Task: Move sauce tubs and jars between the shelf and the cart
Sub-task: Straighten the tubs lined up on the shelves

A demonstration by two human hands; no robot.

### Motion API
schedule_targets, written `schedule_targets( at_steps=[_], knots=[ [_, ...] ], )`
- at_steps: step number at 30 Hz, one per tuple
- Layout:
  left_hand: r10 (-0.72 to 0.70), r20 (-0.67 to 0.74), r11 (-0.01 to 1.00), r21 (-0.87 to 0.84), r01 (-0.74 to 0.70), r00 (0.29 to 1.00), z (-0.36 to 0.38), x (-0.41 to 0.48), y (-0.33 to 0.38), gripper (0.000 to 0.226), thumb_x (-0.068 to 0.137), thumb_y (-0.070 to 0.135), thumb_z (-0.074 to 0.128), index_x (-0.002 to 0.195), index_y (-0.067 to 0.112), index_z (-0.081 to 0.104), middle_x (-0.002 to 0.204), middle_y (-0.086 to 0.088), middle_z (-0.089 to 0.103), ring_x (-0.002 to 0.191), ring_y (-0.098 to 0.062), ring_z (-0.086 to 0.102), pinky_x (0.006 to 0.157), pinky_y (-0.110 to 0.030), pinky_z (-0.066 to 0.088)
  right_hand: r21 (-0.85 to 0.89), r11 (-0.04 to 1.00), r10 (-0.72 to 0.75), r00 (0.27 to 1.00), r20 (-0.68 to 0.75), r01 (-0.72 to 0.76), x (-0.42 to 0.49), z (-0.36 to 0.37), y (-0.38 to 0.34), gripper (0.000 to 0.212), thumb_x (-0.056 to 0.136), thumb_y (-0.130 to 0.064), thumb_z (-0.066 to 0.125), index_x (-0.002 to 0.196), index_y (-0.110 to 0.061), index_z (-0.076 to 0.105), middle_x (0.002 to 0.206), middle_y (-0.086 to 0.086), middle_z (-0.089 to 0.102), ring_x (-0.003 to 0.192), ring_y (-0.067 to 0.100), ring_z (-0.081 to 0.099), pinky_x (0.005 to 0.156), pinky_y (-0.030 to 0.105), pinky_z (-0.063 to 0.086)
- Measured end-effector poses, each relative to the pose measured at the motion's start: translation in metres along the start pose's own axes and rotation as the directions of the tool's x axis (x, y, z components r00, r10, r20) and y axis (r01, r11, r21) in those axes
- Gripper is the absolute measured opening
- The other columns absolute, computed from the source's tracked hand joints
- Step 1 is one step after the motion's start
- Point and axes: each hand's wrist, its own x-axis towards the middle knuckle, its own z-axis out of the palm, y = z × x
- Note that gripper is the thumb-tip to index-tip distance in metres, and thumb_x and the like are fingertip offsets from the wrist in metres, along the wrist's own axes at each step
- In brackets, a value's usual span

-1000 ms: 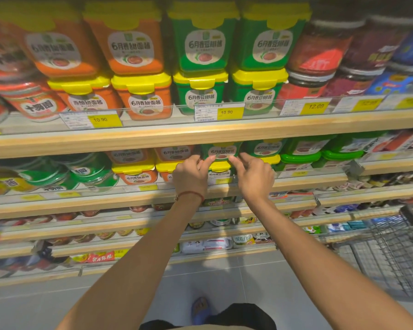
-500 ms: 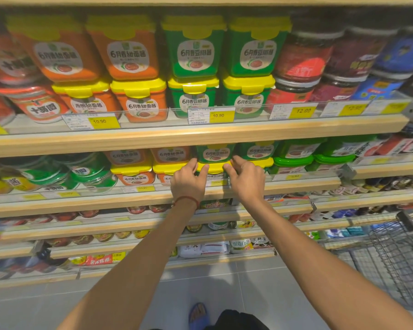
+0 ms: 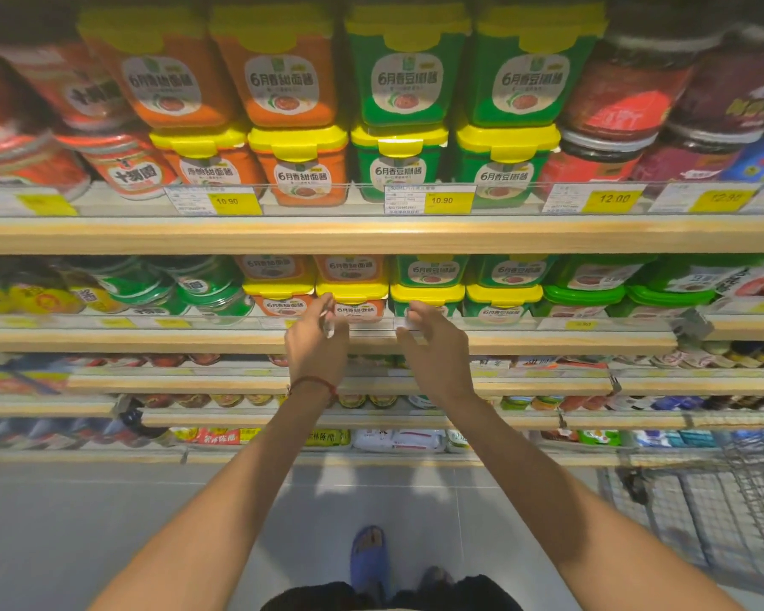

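at the left end of the shelf (image 3: 151, 341) round jars (image 3: 204, 288) with green lids crowd together, grouped by kind like everything along it. further along the shelf the left hand (image 3: 316, 346) is raised in front of the wooden edge. its fingers (image 3: 323, 307) reach over the clear rail (image 3: 614, 321) toward the face of an orange tub (image 3: 353, 304). its grip looks open: the fingers are loosely stretched and wrap round nothing, though blur hides whether the tips touch the tub. that tub sits in the front row on the shelf, yellow lid up, with another orange one stacked on it. the rail at the shelf's front is there to keep the row from sliding off. just beside it on the shelf stands a green tub (image 3: 426, 297), stacked the same way. the right hand (image 3: 433, 350) is up before that one, fingers spread at the rail, its grip open too and holding nothing. the two hands flank the seam between the tubs, which to my eye suggests a two-handed reach, since a tub has to come out from under its neighbour and over the rail. nothing is picked yet. the cart (image 3: 724, 500) waits below the shelf's right end, near enough to load, mostly out of frame.
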Motion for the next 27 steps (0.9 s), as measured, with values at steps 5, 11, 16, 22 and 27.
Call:
schedule_targets(
  at_steps=[5, 11, 16, 22, 27],
  knots=[
    [0.030, -0.041, 1.000, -0.001, -0.030, 0.999, -0.005, 0.018, -0.015, 0.037, 0.092, 0.035, 0.054, 0.120, 0.014, 0.067, 0.100, 0.003, 0.068, 0.093, -0.016, 0.061, 0.090, -0.032, 0.049, 0.090, 0.995, 0.025, 0.997, 0.071, -0.031, 0.011, 0.027, -0.007, 0.063, 0.098, -0.016, 0.070, 0.157, -0.017, 0.048, 0.156, 0.001, 0.054, 0.143, 0.016, 0.052, 0.119, 0.043, 0.043],
    [0.084, 0.037, 0.995, 0.050, -0.086, 0.996, -0.005, 0.041, -0.030, 0.010, 0.090, 0.020, 0.061, 0.081, 0.016, 0.061, 0.087, 0.001, 0.066, 0.085, -0.020, 0.064, 0.077, -0.036, 0.049, -0.019, 1.000, -0.011, 0.988, 0.157, 0.015, 0.022, 0.055, -0.007, 0.091, 0.099, -0.021, 0.072, 0.167, -0.014, 0.011, 0.126, -0.001, 0.054, 0.114, 0.019, 0.053, 0.089, 0.031, 0.039],
    [0.092, 0.151, 0.990, -0.118, -0.074, 0.984, -0.010, 0.036, -0.032, 0.030, 0.093, 0.012, 0.065, 0.122, 0.013, 0.062, 0.129, -0.014, 0.063, 0.124, -0.027, 0.058, 0.104, -0.034, 0.047, 0.098, 0.994, 0.033, 0.980, 0.195, -0.053, 0.025, 0.060, -0.013, 0.112, 0.085, -0.034, 0.084, 0.167, -0.018, 0.009, 0.134, -0.012, 0.048, 0.118, 0.006, 0.045, 0.094, 0.029, 0.040],
    [-0.037, 0.165, 0.954, -0.289, 0.084, 0.986, -0.010, 0.031, -0.030, 0.058, 0.094, 0.029, 0.066, 0.149, 0.018, 0.049, 0.131, -0.003, 0.067, 0.128, -0.023, 0.058, 0.110, -0.045, 0.046, 0.246, 0.964, 0.045, 0.977, 0.209, -0.097, 0.024, 0.056, -0.003, 0.103, 0.081, -0.023, 0.077, 0.166, -0.015, 0.020, 0.147, -0.018, 0.052, 0.142, 0.009, 0.047, 0.115, 0.049, 0.046],
    [-0.099, 0.183, 0.876, -0.450, 0.173, 0.978, -0.014, 0.034, -0.031, 0.070, 0.078, 0.061, 0.055, 0.138, 0.027, 0.063, 0.102, 0.018, 0.073, 0.115, -0.017, 0.062, 0.104, -0.043, 0.044, 0.471, 0.860, 0.107, 0.972, 0.210, -0.196, 0.024, 0.050, -0.020, 0.054, 0.112, -0.010, 0.041, 0.164, -0.016, 0.027, 0.170, -0.008, 0.027, 0.152, 0.010, 0.034, 0.085, 0.012, 0.054]
  ],
)
